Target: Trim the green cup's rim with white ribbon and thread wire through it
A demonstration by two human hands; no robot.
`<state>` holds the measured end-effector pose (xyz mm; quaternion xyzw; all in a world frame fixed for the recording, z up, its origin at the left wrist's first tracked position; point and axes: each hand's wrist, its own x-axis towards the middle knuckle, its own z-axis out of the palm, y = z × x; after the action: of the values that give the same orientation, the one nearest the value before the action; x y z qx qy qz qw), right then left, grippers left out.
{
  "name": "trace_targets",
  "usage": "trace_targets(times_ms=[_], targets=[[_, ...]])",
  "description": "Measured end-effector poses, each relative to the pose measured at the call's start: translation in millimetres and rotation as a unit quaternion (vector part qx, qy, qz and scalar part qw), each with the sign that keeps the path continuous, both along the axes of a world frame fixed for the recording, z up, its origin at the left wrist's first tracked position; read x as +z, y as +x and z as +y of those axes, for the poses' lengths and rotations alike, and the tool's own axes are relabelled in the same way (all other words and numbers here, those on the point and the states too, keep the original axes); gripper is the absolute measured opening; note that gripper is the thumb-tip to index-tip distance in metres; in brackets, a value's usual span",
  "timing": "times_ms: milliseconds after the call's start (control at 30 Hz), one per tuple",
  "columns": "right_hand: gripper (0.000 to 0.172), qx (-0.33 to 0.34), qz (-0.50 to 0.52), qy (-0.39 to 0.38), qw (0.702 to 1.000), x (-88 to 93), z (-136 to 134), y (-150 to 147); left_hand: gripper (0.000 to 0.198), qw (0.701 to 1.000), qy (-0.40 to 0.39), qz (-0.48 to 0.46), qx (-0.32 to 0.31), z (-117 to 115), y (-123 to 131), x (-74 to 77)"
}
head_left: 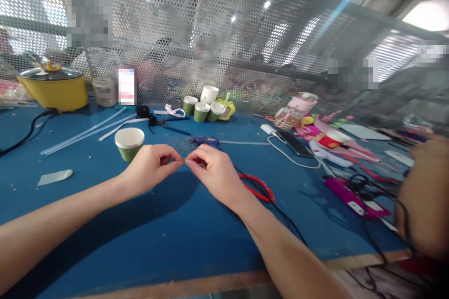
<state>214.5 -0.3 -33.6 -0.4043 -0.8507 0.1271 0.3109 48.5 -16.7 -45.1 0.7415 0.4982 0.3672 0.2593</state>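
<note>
My left hand (152,166) and my right hand (215,170) meet fingertip to fingertip above the middle of the blue table (147,238). Each hand is pinched closed; a tiny bit of something shows between the fingertips, too small to name. Just left of my left hand stands a green and white paper cup (129,144). Behind my right hand lies a blue glue gun (206,141), partly hidden, with a clear glue stick running to the right from it. Red-handled pliers or a similar tool (259,187) lie beside my right wrist, mostly hidden.
Several paper cups (201,111) stand by the perforated metal screen (168,23). A yellow pot (61,88), jar (104,91) and lit phone (126,85) are back left. At right are a dark phone (295,143), a purple power strip (354,198), cables and another person's arm (426,196).
</note>
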Motion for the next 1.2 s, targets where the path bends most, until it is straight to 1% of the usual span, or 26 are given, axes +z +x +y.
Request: trace_targets(times_ms=[67,100,167,200,267,333,400,433,500,567,633,700,767,867,967,1033,1067,1133,1167,1200], targets=[[0.013,0.025,-0.048,0.019,0.998,0.5,-1.5,0.6,0.013,0.993,0.092,0.077,-0.018,-1.5,-1.8,4.0],[0.013,0.042,-0.067,0.024,0.997,0.8,-2.0,1.0,0.013,0.987,0.121,0.106,-0.029,-1.6,-3.1,6.2],[0.012,0.082,-0.086,0.019,0.993,1.5,-2.4,2.0,0.013,0.981,0.131,0.14,-0.045,-0.1,-6.3,10.2],[0.012,0.101,-0.086,0.006,0.991,2.1,-2.3,2.6,0.012,0.982,0.115,0.143,-0.05,1.4,-8.3,11.8],[0.011,0.13,-0.065,-0.038,0.989,3.3,-2.0,3.4,0.012,0.99,0.043,0.12,-0.067,5.6,-12.6,13.7],[0.009,0.142,-0.023,-0.096,0.985,4.7,-1.6,3.9,0.015,0.992,-0.061,0.056,-0.091,10.0,-16.4,13.7],[0.007,0.144,0.027,-0.154,0.977,6.1,-1.3,4.0,0.017,0.982,-0.154,-0.028,-0.109,13.3,-18.6,12.2],[0.007,0.143,0.052,-0.181,0.972,6.8,-1.2,4.0,0.017,0.974,-0.188,-0.069,-0.11,14.3,-18.9,11.1],[0.009,0.132,0.093,-0.227,0.96,8.0,-0.9,4.0,0.015,0.957,-0.231,-0.141,-0.101,14.8,-17.6,8.8],[0.01,0.114,0.117,-0.254,0.953,8.9,-0.6,4.1,0.015,0.941,-0.259,-0.198,-0.093,13.8,-14.7,6.5],[0.01,0.095,0.126,-0.259,0.953,8.8,-0.1,4.0,0.017,0.925,-0.276,-0.246,-0.088,12.3,-10.9,4.1],[0.009,0.071,0.13,-0.241,0.959,7.4,0.7,3.3,0.019,0.917,-0.276,-0.277,-0.075,10.8,-7.0,1.5],[0.007,0.041,0.129,-0.201,0.97,4.5,1.9,2.1,0.021,0.923,-0.258,-0.28,-0.052,9.4,-3.4,-1.7],[0.005,0.0,0.101,-0.116,0.988,-0.4,3.2,0.3,0.02,0.952,-0.199,-0.234,-0.018,6.7,0.9,-6.3],[0.007,-0.022,0.041,-0.041,0.998,-2.4,2.6,0.1,0.02,0.984,-0.119,-0.132,0.003,3.3,2.6,-7.6],[0.01,-0.017,-0.007,-0.012,1.0,-1.6,1.3,0.8,0.016,0.999,-0.03,-0.038,0.013,1.1,2.2,-5.8],[0.011,-0.009,-0.03,-0.004,0.999,-0.9,0.6,1.3,0.015,1.0,0.022,0.008,0.013,0.3,1.6,-4.2],[0.013,0.011,-0.071,0.005,0.997,0.6,-0.4,2.5,0.014,0.991,0.108,0.083,0.003,-0.5,-0.2,-0.6],[0.013,0.022,-0.088,0.007,0.996,1.3,-0.7,3.0,0.014,0.986,0.129,0.108,-0.005,-0.2,-1.4,1.3],[0.013,0.036,-0.101,0.008,0.994,2.0,-0.8,3.6,0.015,0.983,0.134,0.126,-0.013,0.4,-2.8,3.0]])
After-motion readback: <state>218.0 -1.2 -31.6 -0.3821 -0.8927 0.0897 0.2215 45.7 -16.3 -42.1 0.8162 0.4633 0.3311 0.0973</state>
